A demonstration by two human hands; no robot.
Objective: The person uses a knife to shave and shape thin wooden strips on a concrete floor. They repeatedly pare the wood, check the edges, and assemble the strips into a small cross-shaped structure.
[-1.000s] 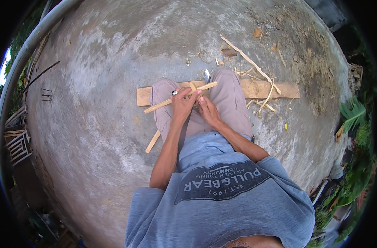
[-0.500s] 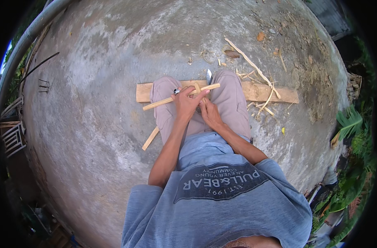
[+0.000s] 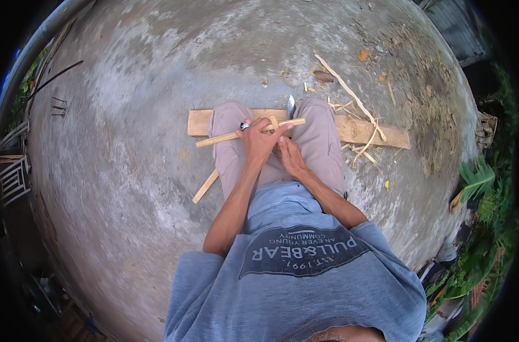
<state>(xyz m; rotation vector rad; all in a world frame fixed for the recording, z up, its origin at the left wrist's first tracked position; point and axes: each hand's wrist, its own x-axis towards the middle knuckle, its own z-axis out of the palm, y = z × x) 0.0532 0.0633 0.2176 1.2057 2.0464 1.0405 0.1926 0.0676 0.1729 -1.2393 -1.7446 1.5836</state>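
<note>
My left hand (image 3: 259,141) is closed around a pale wooden stick (image 3: 217,140) that slants across my knees. A short wooden crosspiece (image 3: 274,122) stands across the stick by my left fingertips. My right hand (image 3: 292,158) is closed just below the stick's right part, close to my left thumb. What lies in its fingers is hidden. A knife blade (image 3: 291,106) points away from me between my knees, over the plank; its handle is out of sight. A dark ring-like object (image 3: 244,126) shows at my left fingers.
A thick wooden plank (image 3: 373,131) lies crosswise on the concrete floor (image 3: 128,171) beyond and beneath my knees. Another stick (image 3: 206,186) pokes out beside my left leg. Wood shavings (image 3: 364,149) and a long peeled strip (image 3: 345,85) are scattered at the right. Green plants (image 3: 479,179) border the floor.
Both hands keep nearly the same hold, and the stick's right end sits slightly lower. The view has shifted a little.
</note>
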